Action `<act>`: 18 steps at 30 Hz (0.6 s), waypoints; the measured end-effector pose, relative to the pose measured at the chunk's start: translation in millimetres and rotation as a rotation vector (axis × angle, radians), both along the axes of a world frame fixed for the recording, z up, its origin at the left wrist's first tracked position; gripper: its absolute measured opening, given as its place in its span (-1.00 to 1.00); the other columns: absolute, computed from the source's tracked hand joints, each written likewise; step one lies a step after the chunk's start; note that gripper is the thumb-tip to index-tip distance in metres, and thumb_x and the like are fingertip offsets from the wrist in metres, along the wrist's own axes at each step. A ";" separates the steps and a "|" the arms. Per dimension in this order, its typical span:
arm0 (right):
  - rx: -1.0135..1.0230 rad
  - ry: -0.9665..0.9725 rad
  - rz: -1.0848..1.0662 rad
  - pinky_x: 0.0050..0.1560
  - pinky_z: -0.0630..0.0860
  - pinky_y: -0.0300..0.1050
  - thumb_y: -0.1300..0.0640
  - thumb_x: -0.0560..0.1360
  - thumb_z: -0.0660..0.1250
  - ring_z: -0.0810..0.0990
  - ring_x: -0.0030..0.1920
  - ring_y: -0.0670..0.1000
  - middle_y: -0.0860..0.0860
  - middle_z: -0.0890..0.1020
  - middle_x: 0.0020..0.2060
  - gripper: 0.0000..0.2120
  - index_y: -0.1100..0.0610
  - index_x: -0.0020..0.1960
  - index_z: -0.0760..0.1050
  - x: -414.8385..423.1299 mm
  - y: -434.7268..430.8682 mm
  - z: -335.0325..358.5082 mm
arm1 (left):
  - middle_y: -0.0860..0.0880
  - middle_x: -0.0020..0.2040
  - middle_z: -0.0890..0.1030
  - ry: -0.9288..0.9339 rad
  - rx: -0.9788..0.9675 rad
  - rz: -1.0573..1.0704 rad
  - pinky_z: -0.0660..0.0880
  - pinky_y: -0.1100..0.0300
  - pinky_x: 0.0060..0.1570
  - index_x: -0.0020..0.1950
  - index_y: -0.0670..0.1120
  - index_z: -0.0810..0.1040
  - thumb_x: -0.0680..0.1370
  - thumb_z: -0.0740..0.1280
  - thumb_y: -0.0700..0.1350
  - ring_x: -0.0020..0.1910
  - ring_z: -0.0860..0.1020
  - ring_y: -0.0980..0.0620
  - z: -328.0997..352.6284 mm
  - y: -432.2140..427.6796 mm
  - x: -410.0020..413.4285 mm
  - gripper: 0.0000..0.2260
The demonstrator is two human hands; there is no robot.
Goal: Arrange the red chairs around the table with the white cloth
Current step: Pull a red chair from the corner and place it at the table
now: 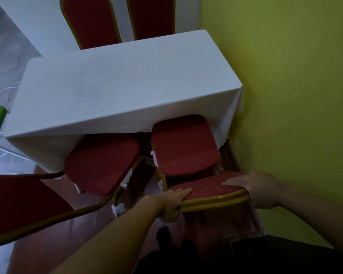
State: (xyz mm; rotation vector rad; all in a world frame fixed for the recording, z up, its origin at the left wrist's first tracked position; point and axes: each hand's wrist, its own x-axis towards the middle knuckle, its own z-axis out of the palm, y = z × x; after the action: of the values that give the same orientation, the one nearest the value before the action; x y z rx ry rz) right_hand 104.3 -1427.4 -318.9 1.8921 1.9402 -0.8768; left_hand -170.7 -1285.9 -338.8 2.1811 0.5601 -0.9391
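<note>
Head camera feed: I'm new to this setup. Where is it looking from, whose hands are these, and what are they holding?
The single camera sits on a person's head, looking forward and down. There is no machine, only bare hands. The left hand and right hand each grip an end of the backrest of the near right red chair, whose seat is partly under the table with the white cloth. The cloth top is bare. The near left red chair stands angled beside it; two far red chairs face from the opposite side.

You are looking at a dim, underexposed scene; the white cloth [123, 86] is brightest, the bottom edge falls to black, and wide-angle bending curves the edges.
</note>
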 end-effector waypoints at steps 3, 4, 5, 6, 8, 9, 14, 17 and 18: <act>0.003 -0.010 -0.003 0.36 0.42 -0.12 0.01 0.46 0.31 0.46 0.40 -0.10 -0.20 0.43 0.47 -0.31 -0.30 0.53 0.21 0.8 -2.6 -1.1 | -0.11 0.61 0.07 0.005 0.001 -0.011 0.18 -0.10 0.48 0.62 0.04 -0.17 0.51 0.28 -0.19 0.55 0.13 -0.16 -2.2 -0.8 -0.1 -0.17; 0.008 -0.010 -0.007 0.36 0.43 -0.11 0.01 0.45 0.31 0.47 0.40 -0.10 -0.20 0.44 0.46 -0.31 -0.31 0.53 0.21 2.1 -2.4 -2.5 | -0.11 0.61 0.07 0.006 0.001 -0.014 0.18 -0.10 0.48 0.62 0.04 -0.17 0.51 0.29 -0.19 0.55 0.13 -0.16 -2.7 -0.2 0.5 -0.16; 0.008 -0.012 -0.010 0.35 0.44 -0.10 0.00 0.44 0.31 0.47 0.40 -0.10 -0.19 0.44 0.46 -0.30 -0.32 0.53 0.20 2.7 -2.0 -3.4 | -0.10 0.61 0.07 0.009 0.001 -0.015 0.18 -0.10 0.49 0.62 0.04 -0.18 0.51 0.29 -0.20 0.55 0.12 -0.16 -3.1 0.6 0.9 -0.16; 0.007 -0.010 -0.006 0.35 0.44 -0.09 -0.02 0.44 0.30 0.47 0.39 -0.10 -0.19 0.44 0.46 -0.30 -0.33 0.53 0.20 3.5 -2.4 -4.9 | -0.10 0.61 0.07 0.013 -0.001 -0.012 0.17 -0.10 0.49 0.62 0.04 -0.18 0.51 0.29 -0.20 0.55 0.12 -0.16 -3.4 0.5 0.8 -0.16; 0.008 -0.001 0.003 0.34 0.45 -0.09 -0.04 0.45 0.28 0.48 0.39 -0.09 -0.18 0.44 0.47 -0.33 -0.33 0.53 0.20 2.2 -1.5 -3.5 | -0.11 0.61 0.05 0.019 0.000 -0.001 0.15 -0.08 0.50 0.63 0.03 -0.18 0.52 0.28 -0.23 0.56 0.11 -0.15 -2.3 -0.2 1.0 -0.16; 0.015 0.005 -0.001 0.33 0.45 -0.10 -0.04 0.47 0.29 0.49 0.38 -0.08 -0.17 0.45 0.46 -0.34 -0.32 0.53 0.21 0.9 -1.4 -1.2 | -0.11 0.61 0.05 0.022 0.004 0.007 0.15 -0.07 0.50 0.63 0.03 -0.17 0.52 0.28 -0.24 0.56 0.11 -0.15 -1.2 -1.5 1.7 -0.17; 0.045 -0.002 0.004 0.25 0.51 -0.10 0.02 0.44 0.30 0.58 0.28 -0.02 -0.14 0.54 0.38 -0.31 -0.34 0.51 0.23 -3.5 0.3 4.6 | -0.09 0.61 0.07 0.014 -0.007 0.081 0.23 0.02 0.43 0.64 0.04 -0.14 0.54 0.25 -0.32 0.52 0.18 -0.16 8.0 -6.8 1.9 -0.19; 0.028 0.014 0.014 0.19 0.52 -0.12 0.07 0.44 0.29 0.61 0.21 0.00 -0.09 0.59 0.32 -0.29 -0.33 0.52 0.21 -9.4 -2.4 9.1 | -0.09 0.59 0.11 0.019 -0.013 0.128 0.23 0.05 0.42 0.64 0.04 -0.12 0.54 0.23 -0.35 0.52 0.18 -0.14 12.2 -13.9 -0.8 -0.19; 0.024 0.017 0.022 0.16 0.52 -0.13 0.09 0.45 0.29 0.61 0.20 0.01 -0.08 0.60 0.32 -0.29 -0.31 0.53 0.20 -11.7 -3.8 10.7 | -0.09 0.58 0.13 0.023 -0.016 0.136 0.23 0.06 0.41 0.64 0.04 -0.12 0.55 0.23 -0.35 0.52 0.19 -0.14 13.6 -16.5 -2.8 -0.20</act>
State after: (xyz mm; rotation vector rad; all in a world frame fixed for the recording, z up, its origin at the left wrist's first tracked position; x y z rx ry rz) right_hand 92.5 -1431.2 -308.2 1.8791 1.9857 -0.8703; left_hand -173.5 -1302.4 -325.2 2.0914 0.7010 -0.8938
